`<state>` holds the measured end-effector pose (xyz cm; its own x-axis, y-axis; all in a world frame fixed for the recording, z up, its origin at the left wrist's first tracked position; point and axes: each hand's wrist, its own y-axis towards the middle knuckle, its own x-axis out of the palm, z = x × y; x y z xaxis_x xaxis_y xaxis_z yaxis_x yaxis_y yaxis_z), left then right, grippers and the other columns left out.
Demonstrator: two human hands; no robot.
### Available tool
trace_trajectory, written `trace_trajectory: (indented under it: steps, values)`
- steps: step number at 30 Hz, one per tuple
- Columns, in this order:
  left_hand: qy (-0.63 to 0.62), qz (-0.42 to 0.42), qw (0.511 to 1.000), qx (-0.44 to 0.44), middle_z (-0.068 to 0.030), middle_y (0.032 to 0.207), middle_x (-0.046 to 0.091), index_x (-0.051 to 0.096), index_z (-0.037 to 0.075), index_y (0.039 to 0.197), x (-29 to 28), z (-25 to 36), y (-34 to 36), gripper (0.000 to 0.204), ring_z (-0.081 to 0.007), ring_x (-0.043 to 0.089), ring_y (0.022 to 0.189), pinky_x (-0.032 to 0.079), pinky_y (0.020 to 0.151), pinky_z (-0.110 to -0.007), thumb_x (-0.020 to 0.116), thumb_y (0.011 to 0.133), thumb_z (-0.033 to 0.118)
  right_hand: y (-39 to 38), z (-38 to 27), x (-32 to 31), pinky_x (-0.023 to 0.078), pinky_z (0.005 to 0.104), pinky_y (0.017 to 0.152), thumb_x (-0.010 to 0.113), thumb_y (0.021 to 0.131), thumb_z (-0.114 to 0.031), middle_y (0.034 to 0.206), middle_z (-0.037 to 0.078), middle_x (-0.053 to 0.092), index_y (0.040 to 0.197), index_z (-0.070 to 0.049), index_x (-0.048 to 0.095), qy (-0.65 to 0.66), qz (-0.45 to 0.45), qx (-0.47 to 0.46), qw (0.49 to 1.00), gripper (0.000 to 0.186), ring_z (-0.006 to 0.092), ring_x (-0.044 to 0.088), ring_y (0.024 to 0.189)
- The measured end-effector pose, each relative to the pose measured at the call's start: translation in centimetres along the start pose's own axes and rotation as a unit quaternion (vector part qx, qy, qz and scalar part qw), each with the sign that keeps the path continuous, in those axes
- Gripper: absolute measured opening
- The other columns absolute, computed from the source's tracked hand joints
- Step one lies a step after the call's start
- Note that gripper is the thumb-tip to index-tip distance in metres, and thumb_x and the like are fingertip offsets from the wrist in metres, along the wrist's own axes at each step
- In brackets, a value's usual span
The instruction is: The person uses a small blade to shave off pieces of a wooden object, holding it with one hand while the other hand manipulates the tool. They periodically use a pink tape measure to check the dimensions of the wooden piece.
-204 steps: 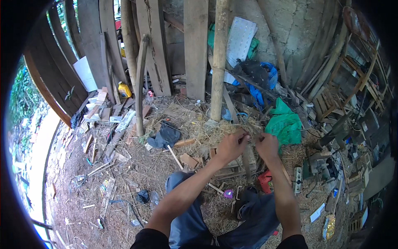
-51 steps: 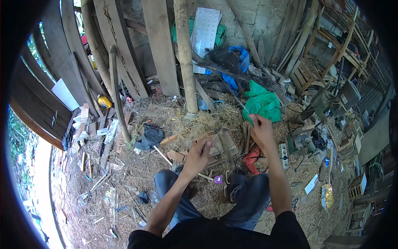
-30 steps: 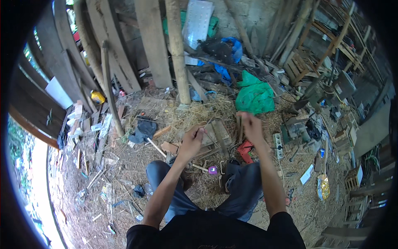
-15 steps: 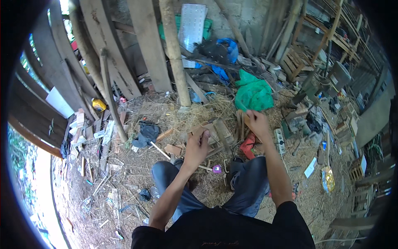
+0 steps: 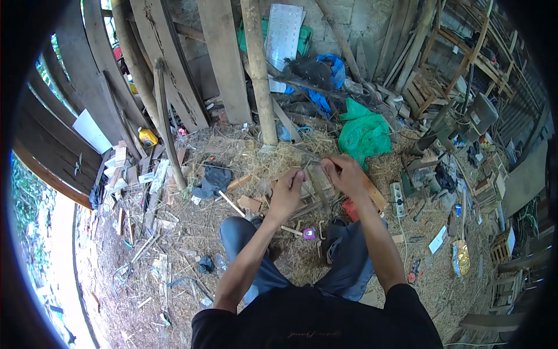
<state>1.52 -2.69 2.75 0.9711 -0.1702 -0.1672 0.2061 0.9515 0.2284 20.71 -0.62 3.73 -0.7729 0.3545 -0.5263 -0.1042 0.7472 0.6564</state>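
Right, closest to the fingers I've got a slim dark strip, slanting up and left from the right fingertips, over the straw as my view has it; I'd call it light, probably springy rather than stiff, possibly sharp along its edges, so I'd favour a flat pinch near one end with thumb and forefinger. It looks narrow, dull and greyish, too thin here to name its material. Is it actually held? I can't tell. The right hand is right there, knuckles up, fingers curled in narrow; the left hand sits just beside it, thumb up along a bent forefinger, narrow too, and I can't make out whether either set of fingertips meets or grips anything. Below them I see a weathered wooden slab, likely heavier and rigid, partly covered by the hands. Just beyond the right wrist lies a brown board, then a white power strip. Nearer the knees there's a small purple case. Farther out, a crumpled green plastic sack and, over left, a black plastic bag.
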Motion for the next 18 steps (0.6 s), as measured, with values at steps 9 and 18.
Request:
trace_trajectory:
  steps: [9,18]
  values:
    - [0.048,0.010,0.999,-0.010,-0.0093,0.064,0.046,0.053,0.000,0.085,-0.2,-0.2,-1.8,0.024,-0.0168,0.045,0.059,0.038,0.058,-0.031,0.045,0.096,0.020,-0.5,6.4,-2.3,0.044,0.0400,0.055,0.058,0.087,-0.020,0.067,0.015,0.062,0.090,-0.007,0.069,-0.116,0.001,0.126,0.985,0.017,0.0314,0.059,0.059]
    - [-0.114,-0.029,0.989,-0.094,0.0040,0.060,0.036,0.052,0.005,0.094,-1.0,0.0,-0.8,0.019,-0.0043,0.033,0.051,0.029,0.046,-0.022,0.043,0.098,0.021,-2.0,0.9,0.2,0.048,0.0402,0.061,0.057,0.088,-0.021,0.082,0.016,0.065,0.091,-0.005,0.066,0.018,-0.022,0.059,0.998,0.019,0.0345,0.062,0.068]
